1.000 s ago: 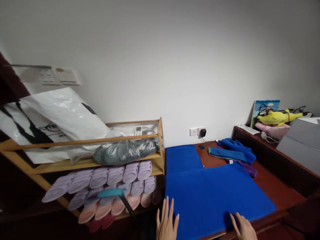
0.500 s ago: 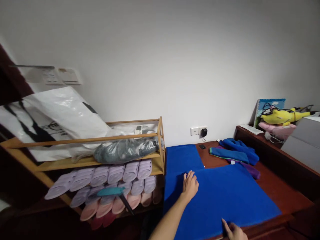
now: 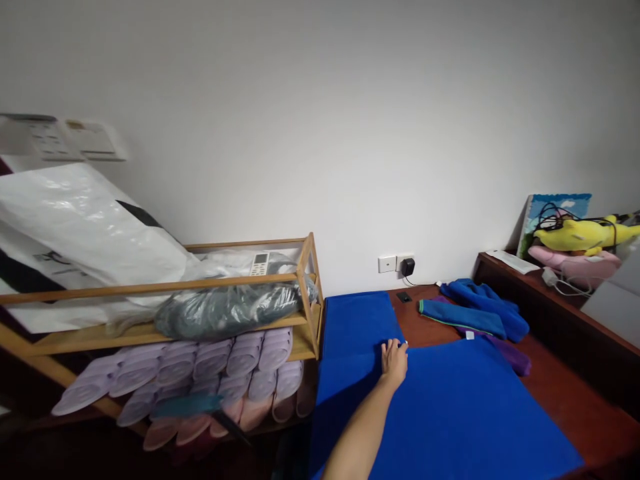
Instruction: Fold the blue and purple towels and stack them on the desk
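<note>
A large piece of blue cloth lies spread on the reddish-brown tabletop, with a narrower section reaching back toward the wall. My left hand rests on it at the inner corner between the two sections. Its fingers are curled down and drawn together at the cloth's edge, beside a small white spot that looks like a tag. My right hand is out of view.
Folded blue and purple clothes lie toward the back right. A wooden rack at left carries slippers, plastic-wrapped items and a white bag. A black plug sits in the wall socket. A raised ledge holds a yellow plush toy.
My left hand has slid right to the cloth's inner corner, and its fingers have curled in. My right hand, earlier at the front edge, has left the view. The camera has turned slightly.
</note>
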